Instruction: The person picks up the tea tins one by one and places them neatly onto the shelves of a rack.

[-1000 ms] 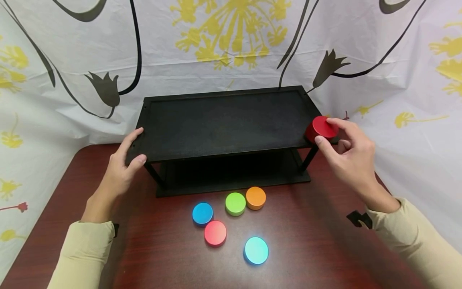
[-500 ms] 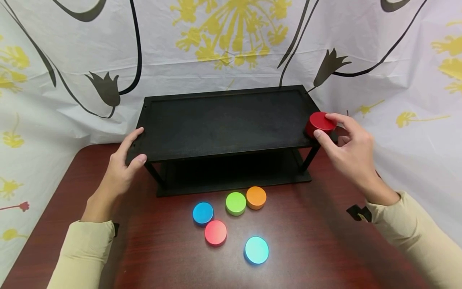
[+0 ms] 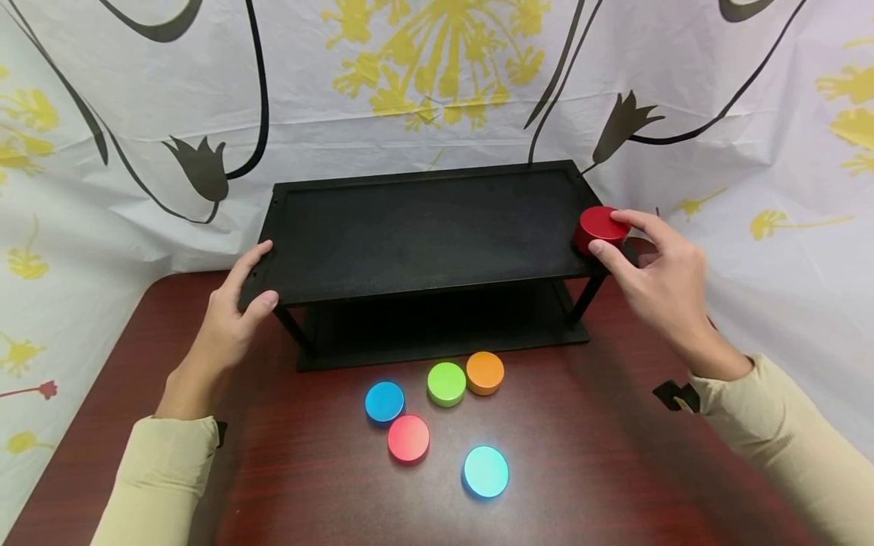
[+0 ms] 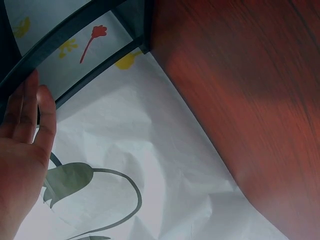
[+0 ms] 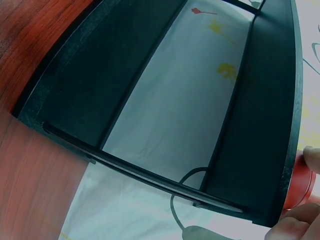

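A black two-tier shelf (image 3: 423, 227) stands on the table. My right hand (image 3: 665, 280) pinches a dark red disc (image 3: 595, 233) between thumb and index finger at the right end of the top tier. In the right wrist view, fingertips (image 5: 290, 229) and part of the red disc (image 5: 300, 184) show beside the shelf's edge. At the shelf's left end, my left hand (image 3: 225, 322) rests with thumb and index finger spread against the edge. The left wrist view shows its fingers (image 4: 46, 117) fairly straight, touching the black frame (image 4: 70, 35).
In front of the shelf lie a green disc (image 3: 447, 384), an orange disc (image 3: 485, 373), a blue disc (image 3: 385, 403), a pinkish-red disc (image 3: 408, 439) and a light blue disc (image 3: 485, 472) on the reddish-brown table (image 3: 307, 485). Patterned white cloth (image 3: 423, 91) hangs behind and at both sides.
My right hand has shifted the dark red disc a little back and left, farther onto the top tier. The left hand, shelf and other discs have stayed put.
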A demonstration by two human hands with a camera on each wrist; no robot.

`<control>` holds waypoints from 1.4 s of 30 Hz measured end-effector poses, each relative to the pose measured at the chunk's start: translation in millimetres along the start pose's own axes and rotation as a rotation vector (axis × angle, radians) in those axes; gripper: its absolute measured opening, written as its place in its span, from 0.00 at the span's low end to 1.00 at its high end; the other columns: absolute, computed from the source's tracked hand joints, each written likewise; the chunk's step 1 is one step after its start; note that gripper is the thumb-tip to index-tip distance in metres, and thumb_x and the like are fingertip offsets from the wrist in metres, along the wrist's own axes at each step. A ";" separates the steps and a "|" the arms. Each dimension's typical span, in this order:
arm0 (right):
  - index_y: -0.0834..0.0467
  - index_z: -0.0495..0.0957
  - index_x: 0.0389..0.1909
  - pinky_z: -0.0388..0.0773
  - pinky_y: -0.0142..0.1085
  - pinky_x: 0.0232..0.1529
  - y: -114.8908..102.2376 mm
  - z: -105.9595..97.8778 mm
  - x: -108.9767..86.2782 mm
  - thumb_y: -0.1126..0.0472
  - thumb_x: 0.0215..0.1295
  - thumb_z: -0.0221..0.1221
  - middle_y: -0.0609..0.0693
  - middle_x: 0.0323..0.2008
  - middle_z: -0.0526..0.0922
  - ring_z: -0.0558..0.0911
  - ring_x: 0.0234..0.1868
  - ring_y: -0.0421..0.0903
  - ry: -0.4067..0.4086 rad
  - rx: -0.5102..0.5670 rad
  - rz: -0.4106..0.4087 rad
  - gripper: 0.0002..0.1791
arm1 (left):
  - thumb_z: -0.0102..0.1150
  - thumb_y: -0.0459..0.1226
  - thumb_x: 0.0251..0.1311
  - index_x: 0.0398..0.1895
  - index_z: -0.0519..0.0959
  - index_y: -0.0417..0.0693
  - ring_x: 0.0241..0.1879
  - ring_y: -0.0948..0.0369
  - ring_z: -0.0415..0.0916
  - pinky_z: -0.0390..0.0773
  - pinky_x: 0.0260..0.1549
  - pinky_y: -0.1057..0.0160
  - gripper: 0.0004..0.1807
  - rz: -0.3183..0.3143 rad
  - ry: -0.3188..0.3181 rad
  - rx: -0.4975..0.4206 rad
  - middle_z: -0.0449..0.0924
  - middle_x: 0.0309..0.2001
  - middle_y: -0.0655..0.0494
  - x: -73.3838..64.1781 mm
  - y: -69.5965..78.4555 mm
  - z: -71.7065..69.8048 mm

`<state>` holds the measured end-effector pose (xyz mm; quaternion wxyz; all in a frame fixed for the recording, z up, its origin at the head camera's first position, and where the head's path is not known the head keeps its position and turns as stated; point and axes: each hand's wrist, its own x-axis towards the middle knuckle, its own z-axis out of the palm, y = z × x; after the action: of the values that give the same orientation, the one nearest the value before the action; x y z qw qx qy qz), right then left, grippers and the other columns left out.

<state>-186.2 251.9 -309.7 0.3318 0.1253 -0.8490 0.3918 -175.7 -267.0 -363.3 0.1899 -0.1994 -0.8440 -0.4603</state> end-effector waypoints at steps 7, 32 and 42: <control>0.56 0.83 0.55 0.64 0.21 0.22 0.3 0.7 0.7 0.64 0.54 0.73 0.55 0.47 0.85 0.78 0.28 0.26 0.007 -0.012 -0.004 0.24 | 0.55 0.34 0.64 0.76 0.63 0.58 0.67 0.68 0.62 0.58 0.61 0.73 0.35 -0.001 -0.002 -0.002 0.64 0.72 0.50 0.1 -0.4 0.0; 0.55 0.80 0.60 0.60 0.22 0.20 -2.4 2.6 -2.5 0.60 0.57 0.71 0.57 0.48 0.86 0.67 0.14 0.29 0.029 -0.062 -0.004 0.27 | 0.54 0.34 0.64 0.76 0.63 0.58 0.68 0.67 0.60 0.57 0.61 0.73 0.35 -0.001 -0.001 -0.014 0.64 0.72 0.50 -0.2 -1.7 0.3; 0.52 0.69 0.68 0.57 0.23 0.18 -17.5 0.1 -9.7 0.65 0.59 0.67 0.57 0.56 0.79 0.59 0.11 0.28 0.070 0.035 0.059 0.35 | 0.54 0.35 0.64 0.76 0.63 0.58 0.68 0.67 0.60 0.57 0.61 0.72 0.35 -0.004 0.001 -0.013 0.63 0.73 0.52 0.0 -1.7 0.1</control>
<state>-170.8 239.9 -306.0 0.3473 0.0922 -0.8332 0.4203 -176.5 -267.8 -364.5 0.1880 -0.1988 -0.8412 -0.4664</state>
